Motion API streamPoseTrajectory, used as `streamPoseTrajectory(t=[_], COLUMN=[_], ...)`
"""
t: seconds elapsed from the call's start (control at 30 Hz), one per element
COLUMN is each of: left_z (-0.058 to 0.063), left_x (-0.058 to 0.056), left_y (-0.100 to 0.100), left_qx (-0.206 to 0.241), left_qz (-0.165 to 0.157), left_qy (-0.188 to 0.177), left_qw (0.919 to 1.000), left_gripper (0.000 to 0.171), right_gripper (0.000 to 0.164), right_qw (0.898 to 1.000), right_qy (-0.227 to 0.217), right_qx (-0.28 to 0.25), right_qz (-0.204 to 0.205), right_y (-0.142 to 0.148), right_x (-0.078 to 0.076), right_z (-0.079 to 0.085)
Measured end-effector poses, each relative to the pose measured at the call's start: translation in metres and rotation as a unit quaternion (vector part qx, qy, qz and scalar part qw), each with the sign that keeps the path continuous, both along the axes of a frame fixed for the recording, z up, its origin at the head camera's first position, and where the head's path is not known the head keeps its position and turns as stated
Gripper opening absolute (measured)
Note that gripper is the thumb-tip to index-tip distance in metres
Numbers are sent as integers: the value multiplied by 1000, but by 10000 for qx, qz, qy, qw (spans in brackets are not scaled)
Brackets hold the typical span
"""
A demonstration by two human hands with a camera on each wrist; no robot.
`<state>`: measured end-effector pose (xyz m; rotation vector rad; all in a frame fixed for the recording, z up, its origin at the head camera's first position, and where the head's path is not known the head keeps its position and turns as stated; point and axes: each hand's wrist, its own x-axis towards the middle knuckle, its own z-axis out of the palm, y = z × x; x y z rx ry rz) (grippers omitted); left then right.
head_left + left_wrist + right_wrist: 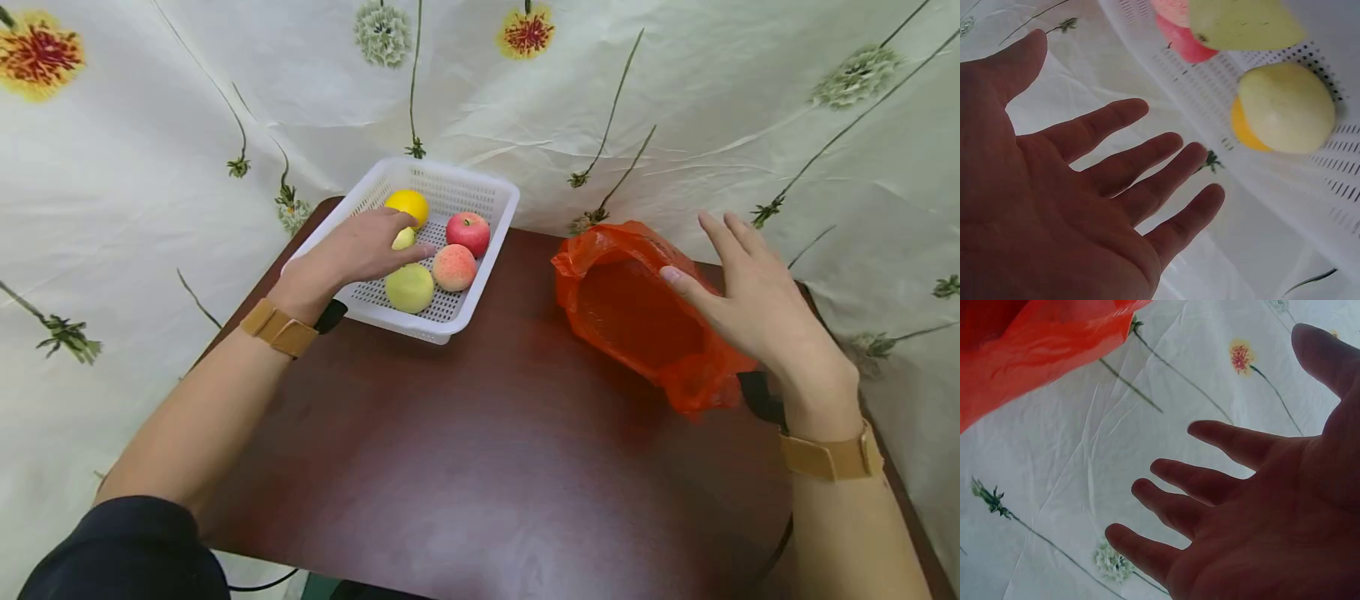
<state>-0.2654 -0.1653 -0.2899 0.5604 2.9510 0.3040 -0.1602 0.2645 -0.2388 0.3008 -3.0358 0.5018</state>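
My left hand [360, 246] hovers over the left side of a white plastic basket [480, 304], fingers extended and holding nothing. In the basket lie a yellow fruit [407, 206], a red apple [468, 232], a pinkish peach [454, 267] and a yellow-green fruit [409, 288]. A paler yellow-green fruit [403, 238] is partly hidden by the left hand; the left wrist view shows this pale fruit [1288, 107] whole, apart from the fingers. At the right, my right hand [761, 304] is raised beside a red plastic bag [600, 329], fingers spread, gripping nothing. The bag's mouth gapes toward me.
A dark brown table [480, 467] bears the basket and the bag. White cloth with printed flowers [525, 92] hangs behind and along both sides. Dark cables [776, 550] run near the right forearm and below the table's front edge.
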Motion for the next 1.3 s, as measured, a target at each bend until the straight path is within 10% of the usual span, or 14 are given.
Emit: streamPoseTrajectory(t=[0.57,1.3], left_z=[-40,-56], left_x=[-10,-19], left_y=[-4,8], left_qx=[-449,-476], left_qz=[298,326], left_qy=[-658,-937], left_qw=[9964,9939], left_gripper=[47,71], right_gripper=[83,81], right_qw=[9993,9995], right_qy=[-250,-173], right_qx=[217,245], right_qz=[-198,-22], right_y=[13,17], right_x=[-1,-9], right_z=[-8,-15])
